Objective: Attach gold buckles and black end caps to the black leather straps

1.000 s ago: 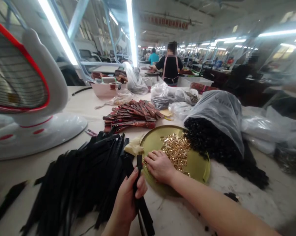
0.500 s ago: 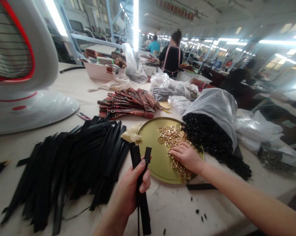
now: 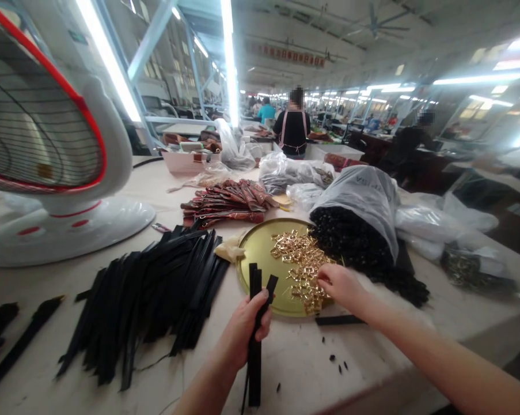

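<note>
Black straps stand nearly upright in my left hand, gripped between thumb and fingers; one short end leans right. My right hand is over the right side of a round gold tray, its fingers curled into a pinch at the gold metal buckles. Whatever lies between those fingertips is hidden. The buckles are spread loose over the tray's middle and right side. To the left of my left hand lies a big pile of black straps.
A white fan with a red rim stands at left. Behind the tray are patterned reddish-brown strips. A plastic bag spills black pieces by the tray's right edge. Other plastic bags sit farther right. A person stands beyond.
My right hand has drawn slightly right, its fingers now curled instead of spread on the buckles. My left hand still grips the straps. The camera view has shifted, showing more of the fan.
</note>
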Action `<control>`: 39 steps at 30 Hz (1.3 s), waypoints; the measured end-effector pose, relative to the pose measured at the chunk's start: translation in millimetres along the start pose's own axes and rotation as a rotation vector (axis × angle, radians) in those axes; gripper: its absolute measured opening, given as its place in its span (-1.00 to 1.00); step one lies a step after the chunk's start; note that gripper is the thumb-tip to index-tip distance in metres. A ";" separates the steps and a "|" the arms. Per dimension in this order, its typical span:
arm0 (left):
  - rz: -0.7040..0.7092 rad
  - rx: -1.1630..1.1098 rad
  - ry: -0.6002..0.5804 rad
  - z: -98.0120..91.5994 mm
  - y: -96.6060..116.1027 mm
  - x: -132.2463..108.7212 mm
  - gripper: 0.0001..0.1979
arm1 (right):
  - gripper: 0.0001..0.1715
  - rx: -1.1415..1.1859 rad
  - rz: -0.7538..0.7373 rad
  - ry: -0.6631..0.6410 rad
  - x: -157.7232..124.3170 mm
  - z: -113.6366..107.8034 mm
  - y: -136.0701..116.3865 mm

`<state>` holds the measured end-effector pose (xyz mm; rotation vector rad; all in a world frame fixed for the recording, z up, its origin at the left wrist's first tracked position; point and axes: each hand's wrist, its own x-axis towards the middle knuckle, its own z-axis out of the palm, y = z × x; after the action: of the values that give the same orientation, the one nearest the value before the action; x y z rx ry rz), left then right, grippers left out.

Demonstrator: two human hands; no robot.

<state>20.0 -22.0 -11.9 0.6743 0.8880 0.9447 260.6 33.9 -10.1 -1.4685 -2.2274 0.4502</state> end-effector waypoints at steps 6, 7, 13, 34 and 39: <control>-0.039 0.211 0.002 56.8 -20.3 -20.4 -0.76 | -0.68 0.746 0.359 0.019 -49.7 -15.1 -18.0; -0.036 0.227 0.000 66.4 -26.2 -22.6 -0.74 | -0.65 0.944 0.434 0.027 -58.2 -17.3 -22.2; -0.058 0.200 0.057 101.6 -60.0 -21.6 -0.67 | -0.62 1.441 0.578 0.102 -101.3 -27.9 -33.1; -0.286 0.141 -0.004 154.8 -80.3 -18.5 -0.67 | -0.70 1.398 0.598 0.359 -149.8 -10.4 -0.7; -0.298 0.215 0.019 152.4 -84.0 -17.2 -0.62 | -0.67 1.765 0.764 0.271 -151.5 0.4 -4.3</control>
<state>180.4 -90.7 -0.6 0.6932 1.0830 0.5948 309.2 -107.5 -34.8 -0.9820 -0.3182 1.6590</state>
